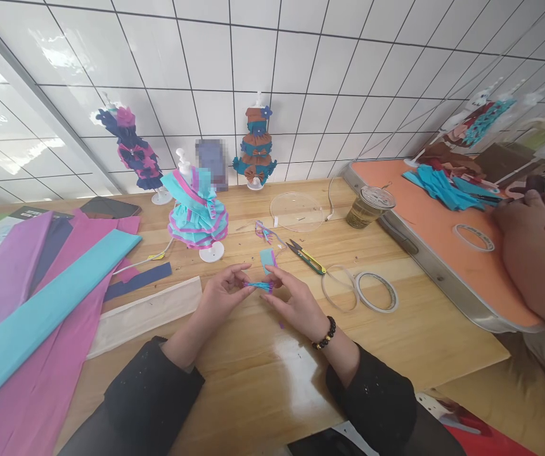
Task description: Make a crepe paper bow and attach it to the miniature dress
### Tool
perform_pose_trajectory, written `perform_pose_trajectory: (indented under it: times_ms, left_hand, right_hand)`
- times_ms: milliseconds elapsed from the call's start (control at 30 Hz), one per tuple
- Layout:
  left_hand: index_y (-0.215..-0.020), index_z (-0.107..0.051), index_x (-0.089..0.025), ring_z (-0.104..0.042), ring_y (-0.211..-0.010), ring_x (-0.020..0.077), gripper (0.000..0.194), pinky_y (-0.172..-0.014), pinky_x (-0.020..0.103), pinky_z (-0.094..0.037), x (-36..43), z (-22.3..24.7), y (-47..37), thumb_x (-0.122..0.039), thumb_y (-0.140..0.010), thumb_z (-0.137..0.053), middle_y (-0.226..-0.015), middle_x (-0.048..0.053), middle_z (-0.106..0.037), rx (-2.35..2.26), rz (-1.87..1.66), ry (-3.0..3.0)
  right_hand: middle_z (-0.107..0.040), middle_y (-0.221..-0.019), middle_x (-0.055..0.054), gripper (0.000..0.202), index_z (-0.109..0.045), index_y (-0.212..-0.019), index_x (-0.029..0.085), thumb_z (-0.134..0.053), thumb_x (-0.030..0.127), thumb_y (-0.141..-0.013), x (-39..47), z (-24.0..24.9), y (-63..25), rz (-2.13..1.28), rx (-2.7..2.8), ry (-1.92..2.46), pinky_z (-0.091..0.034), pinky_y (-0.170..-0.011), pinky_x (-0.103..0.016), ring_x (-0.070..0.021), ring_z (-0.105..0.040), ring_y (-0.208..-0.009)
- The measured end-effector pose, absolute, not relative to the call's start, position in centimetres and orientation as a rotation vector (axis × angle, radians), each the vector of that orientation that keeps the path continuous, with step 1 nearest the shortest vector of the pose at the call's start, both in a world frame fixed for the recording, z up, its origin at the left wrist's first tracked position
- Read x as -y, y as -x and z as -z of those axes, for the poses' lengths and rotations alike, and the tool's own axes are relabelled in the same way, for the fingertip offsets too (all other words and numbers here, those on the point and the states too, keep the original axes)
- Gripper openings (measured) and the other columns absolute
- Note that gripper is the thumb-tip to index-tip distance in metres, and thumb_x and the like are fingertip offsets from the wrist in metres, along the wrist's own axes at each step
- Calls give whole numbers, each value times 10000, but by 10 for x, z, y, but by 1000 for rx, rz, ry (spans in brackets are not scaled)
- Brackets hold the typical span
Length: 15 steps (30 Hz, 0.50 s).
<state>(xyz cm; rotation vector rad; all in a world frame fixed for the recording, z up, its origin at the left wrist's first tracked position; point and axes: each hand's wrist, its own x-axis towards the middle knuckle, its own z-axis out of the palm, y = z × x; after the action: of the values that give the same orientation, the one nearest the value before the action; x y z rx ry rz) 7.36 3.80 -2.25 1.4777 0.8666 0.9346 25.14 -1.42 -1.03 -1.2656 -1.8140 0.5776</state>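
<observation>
Between the fingertips of my left hand and my right hand is a small gathered strip, turquoise with purple edges, pinched at both ends. Just behind my right fingers lies a short turquoise piece with a purple edge. Thread snips with yellow and green handles rest to the right of it. A miniature turquoise and pink ruffled dress stands on a white doll stand, behind my left hand.
Crepe-like sheets, turquoise and pink, cover the left side. Tape rolls lie right of the snips. A lidded cup stands near the orange table, where another person's arm rests. Two dressed stands, navy-pink and brown-teal, line the wall.
</observation>
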Motion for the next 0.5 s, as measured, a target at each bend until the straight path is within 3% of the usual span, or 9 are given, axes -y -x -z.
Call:
perform_pose_trajectory:
  times_ms: [500]
  left_hand:
    - [-1099,-512,-176,-551,-739,124,422,-732,284,-445,-37,21,-73,-227,-700,-638,-777,18,-582,-805,-908,-1446]
  right_hand:
    - [-631,-918,-43,400,-465,-1187,222,-532,171,-796,12,10,-253,-732,1618,1259,-480,-794,-325,-140,-584,-791]
